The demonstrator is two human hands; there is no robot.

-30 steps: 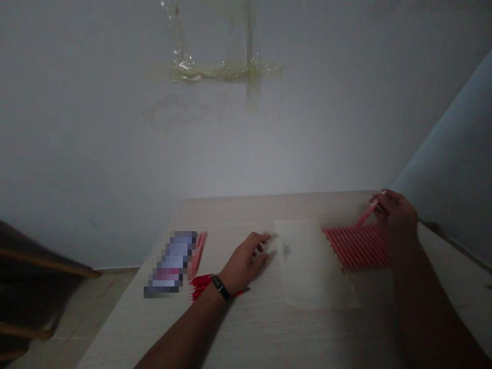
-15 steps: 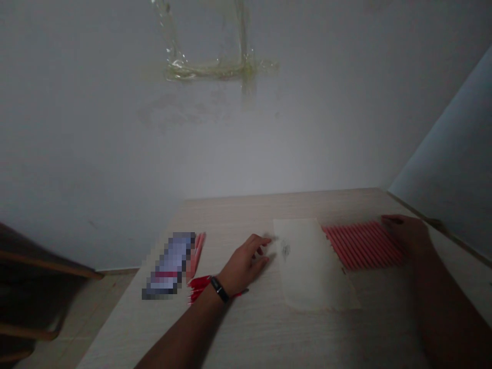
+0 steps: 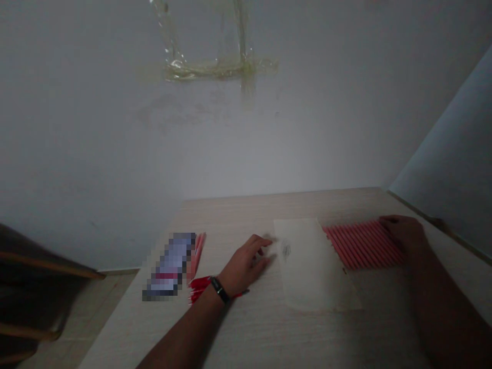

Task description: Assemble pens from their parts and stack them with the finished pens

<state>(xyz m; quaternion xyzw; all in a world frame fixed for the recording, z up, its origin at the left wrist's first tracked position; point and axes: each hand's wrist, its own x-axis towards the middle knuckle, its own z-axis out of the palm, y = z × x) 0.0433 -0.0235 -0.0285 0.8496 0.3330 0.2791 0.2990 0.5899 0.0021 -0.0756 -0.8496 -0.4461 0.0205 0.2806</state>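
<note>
Here, the left hand (image 3: 244, 265) lies loosely spread beside paper (image 3: 313, 271); the right hand (image 3: 407, 236) touches pencils (image 3: 361, 246), grip unclear.

slim black wristband (image 3: 220, 290) on bare left forearm (image 3: 184, 328), bare right forearm (image 3: 442, 302)

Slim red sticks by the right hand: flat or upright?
Flat: the slim red sticks lie side by side on the pale wood-grain table, by the right hand.
</note>
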